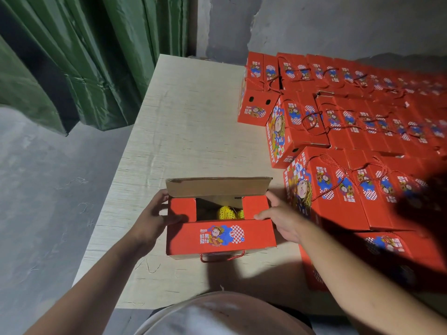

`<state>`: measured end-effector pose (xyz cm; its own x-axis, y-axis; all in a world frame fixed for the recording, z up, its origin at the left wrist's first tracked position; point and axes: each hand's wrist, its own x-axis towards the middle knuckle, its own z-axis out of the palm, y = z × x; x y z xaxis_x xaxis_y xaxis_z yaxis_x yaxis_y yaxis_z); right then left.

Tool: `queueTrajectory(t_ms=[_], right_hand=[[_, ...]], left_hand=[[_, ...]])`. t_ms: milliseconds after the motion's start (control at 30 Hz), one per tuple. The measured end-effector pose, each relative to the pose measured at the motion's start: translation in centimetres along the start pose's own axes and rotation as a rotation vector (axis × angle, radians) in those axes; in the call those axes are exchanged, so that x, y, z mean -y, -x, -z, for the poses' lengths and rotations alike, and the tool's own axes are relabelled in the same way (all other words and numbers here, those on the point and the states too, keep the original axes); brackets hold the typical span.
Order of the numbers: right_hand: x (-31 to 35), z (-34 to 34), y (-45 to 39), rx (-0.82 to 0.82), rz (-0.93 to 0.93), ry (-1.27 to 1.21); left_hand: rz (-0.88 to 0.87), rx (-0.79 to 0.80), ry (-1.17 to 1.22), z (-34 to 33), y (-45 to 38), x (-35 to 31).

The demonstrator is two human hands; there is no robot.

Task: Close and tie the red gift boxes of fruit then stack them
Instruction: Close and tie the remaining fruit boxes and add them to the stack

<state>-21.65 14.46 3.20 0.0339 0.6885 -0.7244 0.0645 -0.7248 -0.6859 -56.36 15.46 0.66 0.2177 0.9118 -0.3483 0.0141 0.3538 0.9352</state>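
Red box: the open box [221,234] sits on the table [188,131] at the near edge, straight in front of the person, likely so both hands reach its ends evenly.
Flaps: two small end flaps are folded in; the near printed flap lies tilted over the opening; the far brown flap [217,186] stands up, not yet closed.
Fruit: yellow netted fruit [226,212] shows through the gap, deep inside.
Cord: a red cord [221,258] hangs at the near bottom edge, untied.
Left hand: left hand [154,217] grips the left end, thumb pressing down the left end flap, fingers curled round the side.
Right hand: right hand [281,217] mirrors it at the right end, thumb on the flap, fingers loosely curled.
Stack: closed boxes [350,122] fill the right and far side, some stacked, next to the open box on its right.
Judgement: closing is under way; tying remains.
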Motion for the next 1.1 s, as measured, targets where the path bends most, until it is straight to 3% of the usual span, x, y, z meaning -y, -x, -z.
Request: queueTrajectory(t_ms=[233,400,533,700,767,900,1100], right_hand=[[-0.7,0.1,0.4,-0.026,0.128,-0.069],[-0.7,0.1,1.6,-0.033,0.21,-0.102],[-1.1,0.0,2.8,-0.03,0.316,0.01],[-1.9,0.0,3.5,-0.005,0.339,0.101],[-2.2,0.3,3.6,-0.012,0.365,0.199],[-2.7,1.0,3.8,-0.005,0.402,0.389],[-3.4,1.5,3.8,0.033,0.41,0.446]], left_hand=[[0.008,0.003,0.137,0.2,0.2,0.5],[-0.042,-0.02,0.067,0.0,0.5,0.5],[-0.199,-0.086,-0.173,0.3,1.5,0.3],[-0.392,-0.075,-0.73,1.2,3.0,0.7],[-0.444,-0.013,-0.846,1.5,3.6,0.7],[-0.454,0.107,-0.913,2.0,4.4,0.8],[-0.418,0.079,-0.82,1.3,5.1,1.2]])
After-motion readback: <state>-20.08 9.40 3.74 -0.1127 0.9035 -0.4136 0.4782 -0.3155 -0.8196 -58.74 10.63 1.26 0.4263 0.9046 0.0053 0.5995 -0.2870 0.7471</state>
